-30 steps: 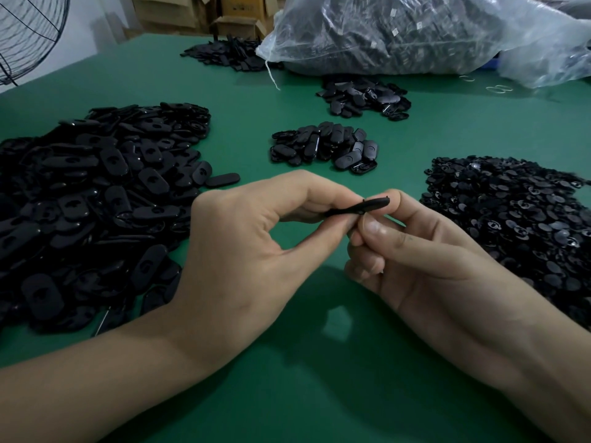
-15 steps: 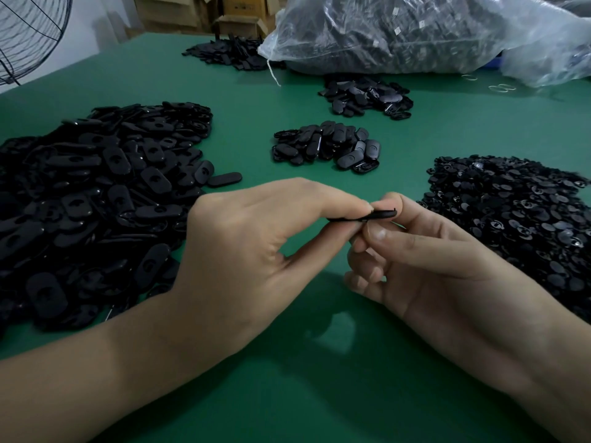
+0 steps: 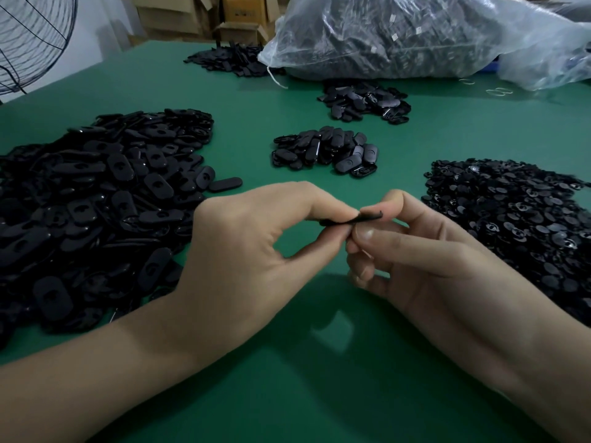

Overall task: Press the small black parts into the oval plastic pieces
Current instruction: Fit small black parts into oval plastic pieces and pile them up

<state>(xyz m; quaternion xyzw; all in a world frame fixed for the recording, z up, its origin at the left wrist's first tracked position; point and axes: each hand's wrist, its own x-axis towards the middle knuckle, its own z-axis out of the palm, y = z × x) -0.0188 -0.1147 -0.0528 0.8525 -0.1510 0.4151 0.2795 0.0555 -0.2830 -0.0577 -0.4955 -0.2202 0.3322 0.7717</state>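
Hands meet above green table [image 3: 287,394]: left hand [image 3: 256,251], right hand [image 3: 425,260] fingers pinch oval piece [image 3: 351,219] edge-on.

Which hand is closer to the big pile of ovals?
Left. The left hand is just right of the oval pile, close beside it. The right hand is farther right, beside the small-parts pile. Both pinch one oval piece.
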